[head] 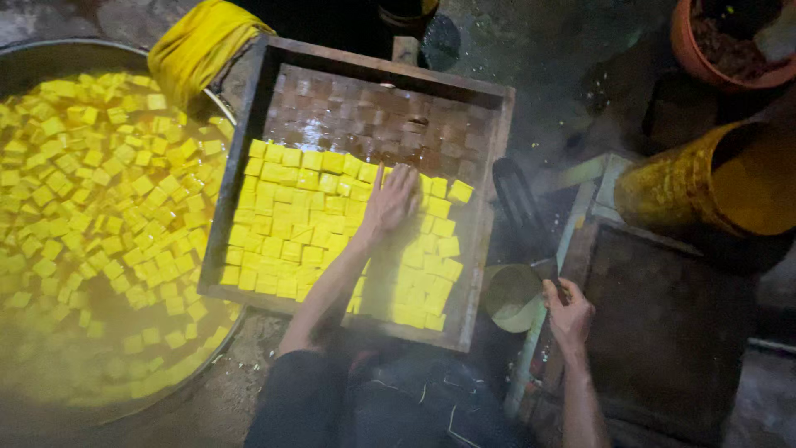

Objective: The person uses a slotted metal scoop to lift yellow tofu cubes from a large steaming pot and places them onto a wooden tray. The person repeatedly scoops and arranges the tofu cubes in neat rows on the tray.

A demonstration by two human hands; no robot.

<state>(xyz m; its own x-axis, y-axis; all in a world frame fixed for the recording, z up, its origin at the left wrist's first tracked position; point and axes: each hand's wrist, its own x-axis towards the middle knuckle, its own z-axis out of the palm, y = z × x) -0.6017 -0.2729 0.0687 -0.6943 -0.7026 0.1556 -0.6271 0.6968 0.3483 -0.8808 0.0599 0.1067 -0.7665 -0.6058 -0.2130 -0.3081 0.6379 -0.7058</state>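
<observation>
Nearest you, your dark-clothed knees sit low in the frame, and from there, going left to right, come the big round pan [25, 58] of yellow cubes floating in yellow liquid, then the square wooden tray [249, 124] where your left hand [390, 199] lies flat on the packed yellow cubes [282, 224], fingers [406, 178] loosely spread and pressing the block edge rather than pinching any one piece. You seem to be mid-way through levelling or shifting the cubes in the tray, so the next move calls for a light, even push that won't crumble them. Your right hand [568, 311] is curled shut on a dark handle [531, 211] near a pale scoop [510, 294].
</observation>
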